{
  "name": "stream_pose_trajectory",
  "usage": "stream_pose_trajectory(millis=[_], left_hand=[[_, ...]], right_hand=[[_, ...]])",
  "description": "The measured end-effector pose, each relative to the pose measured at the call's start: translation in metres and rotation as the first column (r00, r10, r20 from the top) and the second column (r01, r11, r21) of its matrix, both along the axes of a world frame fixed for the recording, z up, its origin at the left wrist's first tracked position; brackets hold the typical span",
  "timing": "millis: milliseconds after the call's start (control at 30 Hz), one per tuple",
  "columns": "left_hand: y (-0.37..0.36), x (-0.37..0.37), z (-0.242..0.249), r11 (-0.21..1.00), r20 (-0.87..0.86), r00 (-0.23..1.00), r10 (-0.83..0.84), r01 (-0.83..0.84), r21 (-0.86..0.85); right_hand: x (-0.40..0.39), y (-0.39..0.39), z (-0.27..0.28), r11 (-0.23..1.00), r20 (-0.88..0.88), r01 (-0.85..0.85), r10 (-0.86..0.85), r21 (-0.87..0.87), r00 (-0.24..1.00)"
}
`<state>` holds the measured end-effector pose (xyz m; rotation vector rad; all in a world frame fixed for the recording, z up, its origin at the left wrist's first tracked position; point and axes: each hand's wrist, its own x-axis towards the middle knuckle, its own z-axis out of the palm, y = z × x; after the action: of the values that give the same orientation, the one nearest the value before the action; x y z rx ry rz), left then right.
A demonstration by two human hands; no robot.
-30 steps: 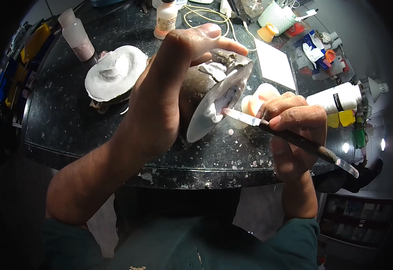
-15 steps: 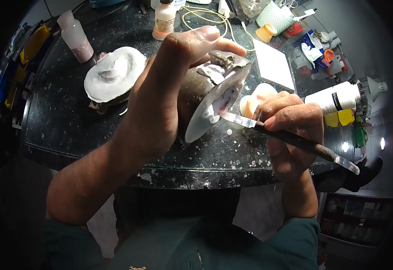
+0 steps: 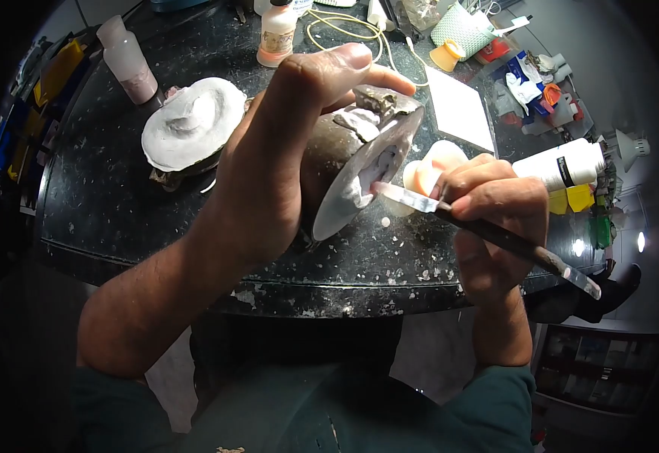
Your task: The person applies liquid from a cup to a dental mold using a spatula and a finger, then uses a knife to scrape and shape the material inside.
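Above the near edge of a round, dark, speckled stone table [image 3: 118, 219], two hands work on one brown, rounded mould [image 3: 337, 151] with a flat whitish face and white plaster in its hollow. One left hand [image 3: 269, 158] is wrapped over the mould's back, fingers and thumb closed round it, holding it tilted in the air with the pale face turned to the right. One right hand [image 3: 488, 211] is closed in a pinch grip on one spatula [image 3: 488, 230], a thin tool with a dark handle and a flat metal blade at each end; the near blade tip touches the white plaster in the mould's face. On the table to the left lies a second mould [image 3: 190, 124], a white, smooth, swirled plaster mound on a dark base. Behind it stand two small bottles: one frosted bottle [image 3: 127, 59] with pinkish content and one labelled bottle [image 3: 278, 34] whose writing is too small to read. One white bottle [image 3: 563, 164] with a black band lies on its side beyond the right hand. One square white tile [image 3: 461, 109] lies flat, and one peach-coloured cup [image 3: 431, 166] sits just behind the blade.
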<state>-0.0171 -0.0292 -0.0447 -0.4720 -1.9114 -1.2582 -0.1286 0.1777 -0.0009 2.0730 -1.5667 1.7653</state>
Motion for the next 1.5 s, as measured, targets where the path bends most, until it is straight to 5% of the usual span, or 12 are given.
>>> stream_pose_trajectory(millis=[333, 600, 1100, 1167, 1267, 1500], left_hand=[[-0.006, 0.0, -0.001, 0.997, -0.045, 0.999, -0.017, 0.014, -0.074], [0.0, 0.002, -0.001, 0.999, 0.015, 1.0, 0.003, -0.004, 0.035], [0.008, -0.001, 0.003, 0.994, -0.143, 0.988, 0.061, -0.073, -0.086], [0.02, 0.01, 0.021, 0.975, 0.198, 0.98, 0.01, -0.053, 0.214], [0.021, 0.017, 0.04, 0.944, 0.391, 0.913, -0.118, -0.02, 0.329], [0.029, 0.015, 0.037, 0.938, 0.317, 0.948, -0.038, -0.076, 0.339]], right_hand=[[-0.001, -0.001, 0.0, 1.0, -0.122, 0.016, -0.014, 0.017, 0.992], [0.003, 0.002, 0.001, 0.998, -0.078, 0.036, -0.032, 0.042, 0.996], [0.004, -0.001, 0.007, 0.995, -0.056, 0.093, -0.091, 0.046, 0.994], [0.005, -0.002, 0.009, 0.99, -0.047, 0.133, -0.13, 0.053, 0.99], [0.006, -0.003, 0.011, 0.988, -0.078, 0.133, -0.127, 0.077, 0.989], [0.007, -0.006, 0.011, 0.99, -0.104, 0.124, -0.118, 0.059, 0.988]])
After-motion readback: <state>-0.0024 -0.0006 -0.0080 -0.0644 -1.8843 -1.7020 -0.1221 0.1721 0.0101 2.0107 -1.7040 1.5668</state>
